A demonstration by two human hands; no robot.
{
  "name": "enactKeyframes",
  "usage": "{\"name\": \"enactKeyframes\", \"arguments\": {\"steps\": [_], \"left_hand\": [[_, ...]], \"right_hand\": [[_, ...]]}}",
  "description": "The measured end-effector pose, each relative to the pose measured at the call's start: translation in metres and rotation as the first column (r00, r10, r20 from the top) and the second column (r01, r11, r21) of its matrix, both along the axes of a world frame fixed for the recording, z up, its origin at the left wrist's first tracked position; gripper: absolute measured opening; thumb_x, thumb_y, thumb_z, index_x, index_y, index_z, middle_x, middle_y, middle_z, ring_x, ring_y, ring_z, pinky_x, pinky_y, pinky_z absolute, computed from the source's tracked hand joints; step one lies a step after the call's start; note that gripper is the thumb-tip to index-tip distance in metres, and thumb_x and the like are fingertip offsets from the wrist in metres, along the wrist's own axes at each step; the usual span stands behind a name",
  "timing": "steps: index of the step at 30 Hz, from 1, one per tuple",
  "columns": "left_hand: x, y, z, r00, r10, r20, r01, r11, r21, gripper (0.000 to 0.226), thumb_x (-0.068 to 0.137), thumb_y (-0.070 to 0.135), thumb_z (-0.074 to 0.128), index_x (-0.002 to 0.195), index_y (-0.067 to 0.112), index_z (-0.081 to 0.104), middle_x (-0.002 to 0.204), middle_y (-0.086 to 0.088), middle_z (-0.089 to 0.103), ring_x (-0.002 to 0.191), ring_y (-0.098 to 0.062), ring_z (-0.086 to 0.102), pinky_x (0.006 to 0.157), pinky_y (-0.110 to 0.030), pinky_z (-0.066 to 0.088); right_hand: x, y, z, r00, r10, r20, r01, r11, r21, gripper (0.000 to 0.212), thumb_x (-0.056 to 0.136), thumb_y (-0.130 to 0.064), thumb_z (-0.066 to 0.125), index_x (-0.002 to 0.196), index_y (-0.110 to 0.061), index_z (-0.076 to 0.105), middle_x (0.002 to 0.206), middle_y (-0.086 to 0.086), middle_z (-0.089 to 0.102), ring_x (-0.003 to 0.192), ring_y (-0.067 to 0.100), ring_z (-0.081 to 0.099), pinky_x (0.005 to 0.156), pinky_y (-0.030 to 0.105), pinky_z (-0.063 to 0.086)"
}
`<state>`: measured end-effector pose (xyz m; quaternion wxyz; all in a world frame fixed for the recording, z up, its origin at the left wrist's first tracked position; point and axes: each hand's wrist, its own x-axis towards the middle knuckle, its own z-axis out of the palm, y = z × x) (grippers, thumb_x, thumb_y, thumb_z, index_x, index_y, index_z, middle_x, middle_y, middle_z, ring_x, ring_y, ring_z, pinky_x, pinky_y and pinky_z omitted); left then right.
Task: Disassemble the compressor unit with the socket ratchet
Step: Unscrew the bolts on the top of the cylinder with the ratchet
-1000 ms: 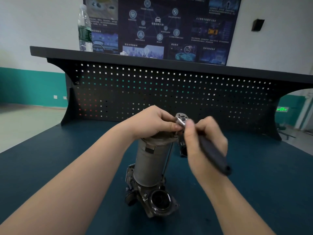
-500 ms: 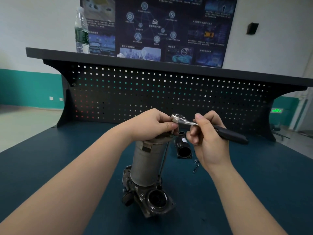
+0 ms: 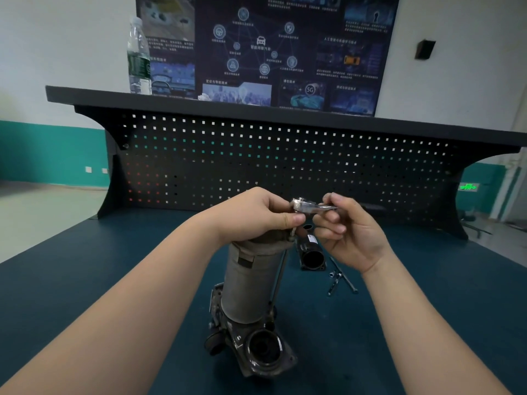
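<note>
Two hands are seen at the centre of the frame, above the compressor [image 3: 251,283], which is stood upright on the green bench top [image 3: 427,309]. The compressor's top end is gripped by the left hand [image 3: 251,215], fingers curled over it. The ratchet [image 3: 306,206] is pinched by the right hand [image 3: 350,238] beside its silver head. A dark cylinder [image 3: 310,252] and loose bolts [image 3: 340,276] are laid just right of centre. A water bottle [image 3: 139,57] is stood at upper left.

Head view: forward-down, close over workbench [image 3: 85,275]
</note>
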<state>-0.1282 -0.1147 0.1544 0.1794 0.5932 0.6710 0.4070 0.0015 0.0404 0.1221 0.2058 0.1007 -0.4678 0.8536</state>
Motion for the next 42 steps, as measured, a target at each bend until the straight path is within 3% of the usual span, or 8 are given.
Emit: {"name": "enactKeyframes", "arguments": {"steps": [13, 19, 24, 30, 34, 37, 39, 42], "left_hand": [[0.002, 0.005, -0.002, 0.999, 0.053, 0.008, -0.053, 0.994, 0.092, 0.012, 0.085, 0.031, 0.074, 0.076, 0.025, 0.079, 0.085, -0.001, 0.076, 0.075, -0.001, 0.062, 0.075, -0.016, 0.049], [-0.005, 0.006, -0.002, 1.0, 0.015, 0.017, -0.016, 0.997, 0.08, 0.007, 0.086, 0.026, 0.073, 0.089, 0.029, 0.079, 0.095, 0.004, 0.077, 0.092, -0.006, 0.07, 0.088, -0.02, 0.051], [-0.007, 0.003, -0.001, 0.997, -0.024, 0.076, 0.021, 0.999, 0.036, 0.009, 0.087, 0.022, 0.071, 0.09, 0.02, 0.08, 0.09, 0.006, 0.077, 0.083, 0.001, 0.067, 0.075, -0.009, 0.05], [0.0, 0.006, -0.003, 0.998, 0.047, 0.031, -0.05, 0.995, 0.091, 0.012, 0.084, 0.028, 0.075, 0.073, 0.027, 0.078, 0.07, 0.011, 0.073, 0.065, 0.008, 0.062, 0.062, -0.005, 0.046], [-0.004, 0.012, -0.006, 0.998, 0.049, 0.036, -0.053, 0.989, 0.135, 0.015, 0.083, 0.027, 0.076, 0.07, 0.035, 0.078, 0.08, 0.001, 0.076, 0.07, 0.001, 0.064, 0.065, -0.012, 0.051], [-0.006, 0.011, -0.006, 0.999, -0.006, 0.041, 0.001, 0.993, 0.115, 0.021, 0.084, 0.023, 0.075, 0.072, 0.039, 0.077, 0.076, 0.01, 0.073, 0.071, 0.002, 0.061, 0.066, -0.014, 0.048], [-0.009, 0.01, -0.005, 0.998, -0.025, 0.055, 0.022, 0.998, 0.064, 0.014, 0.087, 0.025, 0.072, 0.083, 0.037, 0.078, 0.088, 0.01, 0.074, 0.083, -0.005, 0.065, 0.081, -0.018, 0.05], [-0.01, 0.009, -0.002, 0.998, 0.005, 0.064, -0.008, 0.999, 0.045, 0.01, 0.088, 0.027, 0.07, 0.092, 0.025, 0.079, 0.097, 0.005, 0.077, 0.099, -0.009, 0.069, 0.092, -0.02, 0.052]], "right_hand": [[0.009, -0.029, -0.002, 0.872, -0.49, -0.014, 0.488, 0.871, -0.059, 0.043, 0.083, -0.049, 0.062, 0.063, -0.012, 0.068, 0.053, 0.004, 0.052, 0.041, 0.011, 0.042, 0.038, 0.02, 0.034], [0.013, -0.061, -0.021, 0.467, -0.686, -0.558, 0.867, 0.233, 0.44, 0.019, 0.089, -0.032, 0.052, 0.078, -0.02, 0.062, 0.063, -0.001, 0.065, 0.049, 0.01, 0.058, 0.048, 0.022, 0.046], [0.004, -0.036, 0.002, 0.807, -0.577, -0.124, 0.581, 0.814, -0.006, 0.022, 0.084, -0.014, 0.05, 0.062, -0.014, 0.051, 0.048, 0.005, 0.05, 0.037, 0.012, 0.038, 0.038, 0.021, 0.03], [-0.007, -0.03, 0.0, 0.864, -0.504, -0.01, 0.491, 0.845, -0.21, 0.033, 0.092, -0.014, 0.044, 0.06, -0.016, 0.043, 0.048, 0.001, 0.041, 0.038, 0.01, 0.03, 0.037, 0.02, 0.024], [0.006, -0.056, -0.017, 0.341, -0.756, -0.56, 0.937, 0.222, 0.27, 0.029, 0.092, -0.019, 0.056, 0.066, -0.016, 0.044, 0.055, 0.003, 0.049, 0.048, 0.007, 0.046, 0.046, 0.02, 0.036], [0.003, -0.067, -0.022, 0.232, -0.565, -0.792, 0.926, -0.121, 0.357, 0.033, 0.092, -0.018, 0.059, 0.066, -0.007, 0.042, 0.057, 0.003, 0.045, 0.05, 0.009, 0.047, 0.048, 0.02, 0.038], [0.002, -0.06, -0.009, 0.294, -0.687, -0.665, 0.924, 0.027, 0.381, 0.033, 0.089, -0.018, 0.06, 0.063, -0.015, 0.04, 0.055, 0.006, 0.045, 0.048, 0.009, 0.043, 0.048, 0.02, 0.037], [0.001, -0.038, 0.013, 0.686, -0.683, -0.249, 0.726, 0.663, 0.184, 0.039, 0.088, -0.008, 0.053, 0.055, -0.022, 0.037, 0.048, 0.004, 0.043, 0.039, 0.011, 0.038, 0.039, 0.021, 0.028]]}}
